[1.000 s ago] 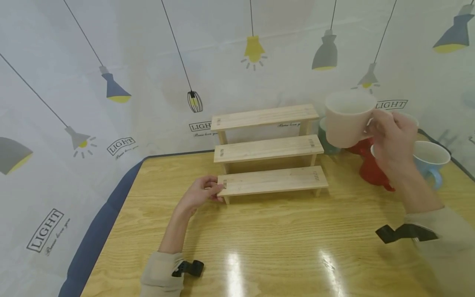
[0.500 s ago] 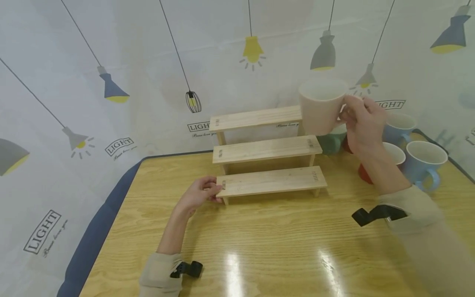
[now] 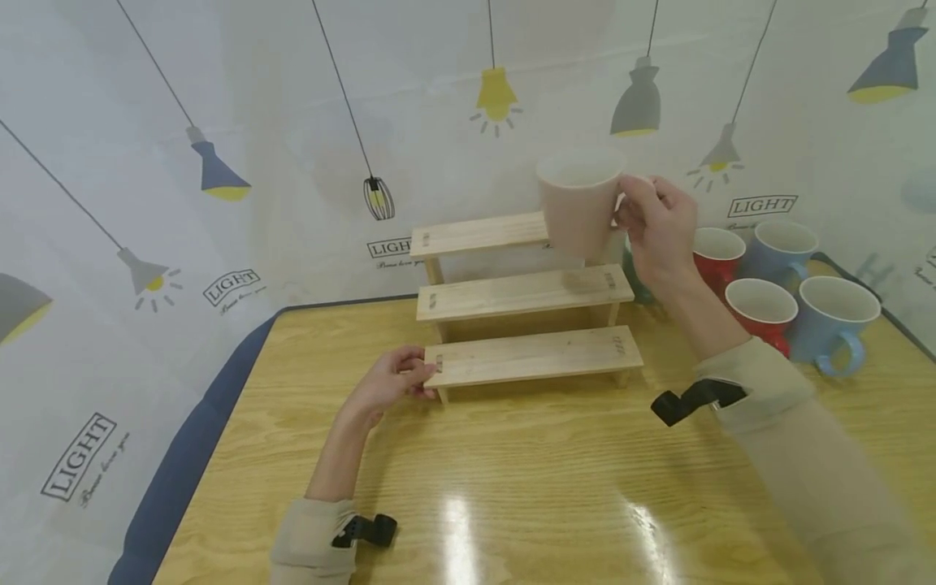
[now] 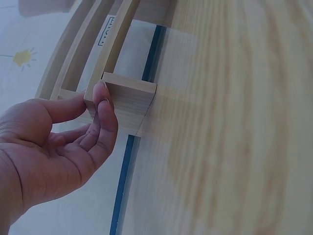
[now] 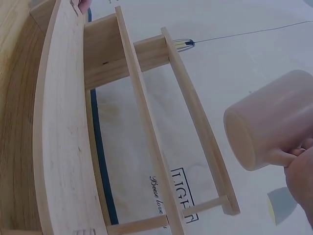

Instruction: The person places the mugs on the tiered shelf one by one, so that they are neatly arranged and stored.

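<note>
A pale pink mug [image 3: 581, 213] hangs in the air in front of the top step of a three-step wooden shelf [image 3: 534, 357]. My right hand [image 3: 661, 231] grips it by its handle, and the mug stays upright. In the right wrist view the mug [image 5: 266, 120] is apart from the shelf boards. My left hand [image 3: 395, 380] pinches the left end of the lowest step. The left wrist view shows the thumb above the board [image 4: 115, 44] and the fingertips beneath it. All three steps hold nothing.
To the shelf's right stand two red mugs, the nearer one [image 3: 760, 305] and one behind [image 3: 719, 248], and two blue mugs [image 3: 829, 321]. A green mug [image 3: 634, 272] is mostly hidden behind my right hand. A printed cloth wall [image 3: 292, 162] closes off the table's [image 3: 512, 487] back.
My right hand has carried the pink mug leftward and slightly up, from beside the shelf to in front of its top step. My left hand keeps its hold on the lowest step.
</note>
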A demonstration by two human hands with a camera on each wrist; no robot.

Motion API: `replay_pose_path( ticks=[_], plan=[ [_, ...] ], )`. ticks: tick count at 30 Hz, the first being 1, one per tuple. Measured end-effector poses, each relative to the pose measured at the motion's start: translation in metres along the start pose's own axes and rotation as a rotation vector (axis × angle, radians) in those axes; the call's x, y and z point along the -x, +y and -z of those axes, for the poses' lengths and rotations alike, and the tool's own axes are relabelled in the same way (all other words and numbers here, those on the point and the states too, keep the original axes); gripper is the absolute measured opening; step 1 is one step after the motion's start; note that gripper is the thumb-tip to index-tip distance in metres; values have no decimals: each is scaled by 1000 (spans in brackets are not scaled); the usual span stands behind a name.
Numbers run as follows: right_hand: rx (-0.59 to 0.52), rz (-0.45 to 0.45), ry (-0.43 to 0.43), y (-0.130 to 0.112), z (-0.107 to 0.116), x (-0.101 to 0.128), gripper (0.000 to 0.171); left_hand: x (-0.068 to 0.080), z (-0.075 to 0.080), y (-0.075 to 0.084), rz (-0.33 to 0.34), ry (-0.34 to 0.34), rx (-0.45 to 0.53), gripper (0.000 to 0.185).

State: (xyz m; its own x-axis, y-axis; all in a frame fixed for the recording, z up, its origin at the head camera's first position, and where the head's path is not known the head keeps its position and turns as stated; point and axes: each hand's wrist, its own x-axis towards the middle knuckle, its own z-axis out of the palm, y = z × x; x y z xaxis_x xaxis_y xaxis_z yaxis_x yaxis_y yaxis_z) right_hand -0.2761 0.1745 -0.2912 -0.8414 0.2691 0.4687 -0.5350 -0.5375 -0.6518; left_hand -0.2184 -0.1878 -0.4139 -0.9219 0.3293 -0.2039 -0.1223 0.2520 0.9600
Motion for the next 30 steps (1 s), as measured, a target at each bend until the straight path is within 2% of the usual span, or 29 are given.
replay_pose_path(
  ticks=[13, 22, 25, 30],
  plan=[
    [90, -59, 22, 27, -29, -7, 38, 1, 1, -1, 11, -2, 9, 57],
    [53, -88, 34, 47, -47, -15, 39, -1, 3, -2, 18, 2, -1, 57],
    [59, -94, 55, 54, -54, -18, 41, -2, 3, -2, 14, -4, -1, 56],
    [54, -154, 106, 64, -67, -21, 43, -2, 3, -4, 11, -5, 12, 54]
  ],
)
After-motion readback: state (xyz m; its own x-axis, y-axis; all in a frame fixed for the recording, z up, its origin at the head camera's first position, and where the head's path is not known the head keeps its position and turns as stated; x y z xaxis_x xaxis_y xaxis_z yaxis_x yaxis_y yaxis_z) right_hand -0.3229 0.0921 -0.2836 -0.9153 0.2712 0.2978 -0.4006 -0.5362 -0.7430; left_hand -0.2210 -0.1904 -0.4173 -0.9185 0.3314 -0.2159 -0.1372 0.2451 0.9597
